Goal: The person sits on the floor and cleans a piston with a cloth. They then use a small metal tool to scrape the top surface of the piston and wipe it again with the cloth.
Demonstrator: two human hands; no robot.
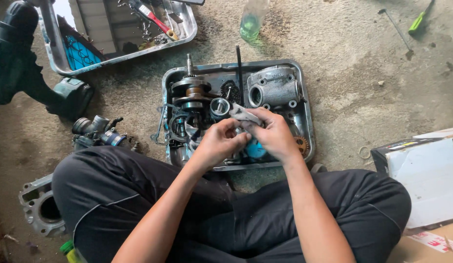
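Both hands meet above the metal tray (304, 104). Right hand (275, 134) grips a grey rag (242, 113); left hand (217, 142) pinches a small part, hidden by fingers. Crankshaft (190, 92) stands behind.

White-topped cardboard box (426, 178) with dark printed edge at right, red-and-white label (433, 240) on brown carton (431, 251) below it.
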